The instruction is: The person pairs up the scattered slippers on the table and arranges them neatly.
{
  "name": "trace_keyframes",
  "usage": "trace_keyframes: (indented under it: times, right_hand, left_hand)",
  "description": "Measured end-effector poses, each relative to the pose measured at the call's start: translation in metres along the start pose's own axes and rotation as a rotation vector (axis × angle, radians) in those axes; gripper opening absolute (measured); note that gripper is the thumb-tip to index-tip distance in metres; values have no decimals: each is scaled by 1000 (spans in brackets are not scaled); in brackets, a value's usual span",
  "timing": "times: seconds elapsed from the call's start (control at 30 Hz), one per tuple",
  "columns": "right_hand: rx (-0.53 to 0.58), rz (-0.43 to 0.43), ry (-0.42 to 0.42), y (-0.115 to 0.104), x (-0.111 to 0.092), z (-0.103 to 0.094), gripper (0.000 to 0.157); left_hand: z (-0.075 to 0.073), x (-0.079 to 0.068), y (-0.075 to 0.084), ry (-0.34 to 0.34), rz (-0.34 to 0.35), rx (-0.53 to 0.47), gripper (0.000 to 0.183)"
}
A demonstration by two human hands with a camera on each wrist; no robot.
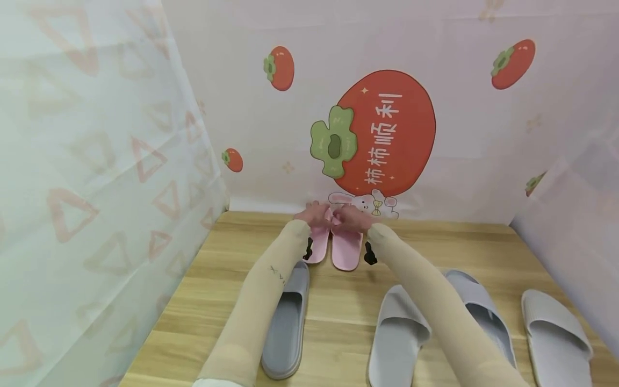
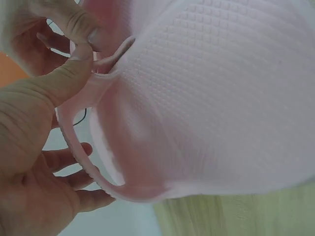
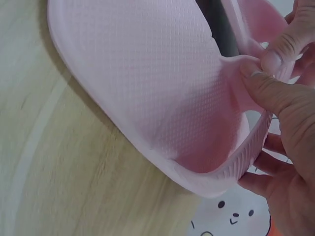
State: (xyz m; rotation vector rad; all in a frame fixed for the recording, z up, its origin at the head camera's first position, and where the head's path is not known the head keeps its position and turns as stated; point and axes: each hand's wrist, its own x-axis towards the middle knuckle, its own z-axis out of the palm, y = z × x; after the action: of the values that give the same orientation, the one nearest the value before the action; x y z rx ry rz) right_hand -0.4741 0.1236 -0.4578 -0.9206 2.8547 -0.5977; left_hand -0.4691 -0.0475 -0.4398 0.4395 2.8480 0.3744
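where the pink slippers (image 1: 346,253) are: side by side at the back of the wood-grain surface (image 1: 338,322), heels toward the person; whether the toe ends are slightly raised, i cannot tell.
left hand (image 1: 315,214): grips the left slipper's strap, thumb pressed on its inner edge, fingers curled round the far side of the band.
right hand (image 1: 355,217): grips the right slipper's strap in the same way; the two thumbs meet where the inner edges come close.
pink material: looks like light, soft foam, probably bendy and not fragile; the fine texture should keep it from slipping.
best hold: the strap, likely, since it gives thumb and fingers two sides; a hard squeeze may fold it.
nearer the person: a dark grey slipper (image 1: 285,333) on the left; a light grey slipper (image 1: 396,344), a blue-grey slipper (image 1: 476,298) and a pale slipper (image 1: 556,333) toward the right.
behind: a back sheet (image 1: 271,123) printed with red fruit and a rabbit.
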Motion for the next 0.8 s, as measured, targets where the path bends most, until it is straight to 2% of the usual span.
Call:
trace_keyframes:
  times: [0.1,0.23,0.37,0.5,0.67,0.8]
  right_hand:
    - [-20,0,-2,-2,3,6,35]
    - [1,23,-29,-4,7,10,43]
    - [23,41,-46,-5,7,11,44]
    - [30,47,-28,-6,6,11,43]
    - [15,33,-49,-7,5,10,44]
    - [-4,2,-16,-11,4,3,40]
  left_hand:
    - [4,-2,-4,-34,-16,19,83]
    - [5,-7,-6,-46,-35,16,79]
    - [7,-11,-7,-61,-35,27,77]
    - [6,-13,-5,-58,-37,30,76]
    - [11,-13,-6,-63,-79,14,80]
    - [9,-13,-10,-36,-59,12,83]
